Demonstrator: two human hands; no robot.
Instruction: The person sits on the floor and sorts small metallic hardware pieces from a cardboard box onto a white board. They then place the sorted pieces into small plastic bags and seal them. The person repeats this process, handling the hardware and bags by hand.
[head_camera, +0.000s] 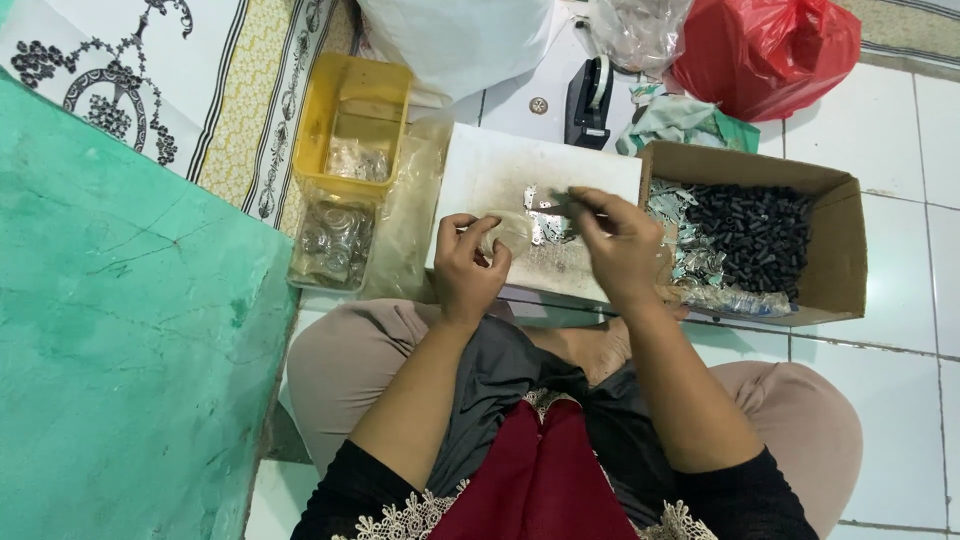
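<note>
small bag and thin tool over the white board

the person sits on the tiled floor with a white board in front of the knees. everything here is told from that board.

the left hand is at the board's near edge. its fingers are pinched narrow on a small clear bag and hold it just above the board. the right hand is beside it, over the near right part of the board. its fingers are closed on a thin dark tool that points at the shiny little pieces lying in the middle of the board.

to the right of the board sits a cardboard box with small black parts in it. to the left stands a yellow tub. behind the board is a black tape holder and a red bag.

it looks like the filling step — shiny pieces going into the small bag. the next move likely needs a steady bag mouth and a gentle push with the tool, so no piece slips off the board.
</note>
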